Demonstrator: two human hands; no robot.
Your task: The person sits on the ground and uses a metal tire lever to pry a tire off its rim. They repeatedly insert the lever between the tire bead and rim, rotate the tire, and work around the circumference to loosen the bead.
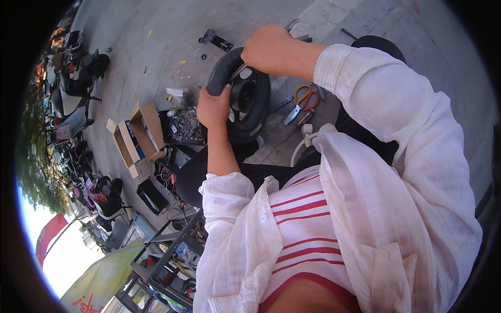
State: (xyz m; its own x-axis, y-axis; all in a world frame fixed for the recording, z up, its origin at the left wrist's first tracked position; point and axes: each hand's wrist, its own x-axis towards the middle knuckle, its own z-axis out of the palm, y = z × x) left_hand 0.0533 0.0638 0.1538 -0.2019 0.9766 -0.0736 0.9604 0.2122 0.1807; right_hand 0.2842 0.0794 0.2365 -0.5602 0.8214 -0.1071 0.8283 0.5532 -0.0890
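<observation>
A small black scooter tyre [222,73] on a dark wheel rim [243,95] stands on the ground in front of me. My left hand [214,107] is closed on the tyre's near left side, thumb toward the rim. Over the tyre's far edge, my right hand [269,49] is a fist, slightly blurred, around a metal tyre lever [238,71]. The lever's thin shaft comes out below the fist and reaches between tyre and rim. How its other end sits in the fist is hidden.
Scissors [295,109] with orange and red handles lie right of the wheel, beside other hand tools. Left are a tray of metal parts [187,125] and an open cardboard box [145,133]. A black bracket [216,40] lies beyond. Parked scooters [73,104] line the far left.
</observation>
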